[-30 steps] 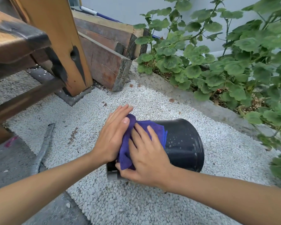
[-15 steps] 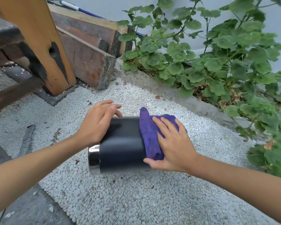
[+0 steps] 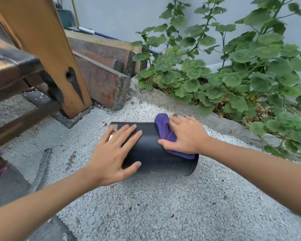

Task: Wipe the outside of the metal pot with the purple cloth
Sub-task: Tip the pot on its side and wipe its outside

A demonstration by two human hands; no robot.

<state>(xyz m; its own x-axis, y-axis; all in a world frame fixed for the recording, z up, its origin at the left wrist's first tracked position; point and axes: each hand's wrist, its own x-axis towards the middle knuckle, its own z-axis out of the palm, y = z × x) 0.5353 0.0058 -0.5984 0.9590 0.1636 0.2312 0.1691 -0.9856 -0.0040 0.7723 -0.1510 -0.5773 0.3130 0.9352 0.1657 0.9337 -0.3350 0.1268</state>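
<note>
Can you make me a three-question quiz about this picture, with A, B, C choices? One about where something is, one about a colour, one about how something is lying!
1. Where does the pot lie?
A. on a table
B. on white gravel
C. in a sink

2. What colour is the cloth?
A. purple
B. yellow
C. white

3. How is the pot lying?
A. upright
B. upside down
C. on its side

Answers:
1 B, pebbles surround it.
2 A, purple shows under the right hand.
3 C, its round wall faces up under the flat left hand.
</note>
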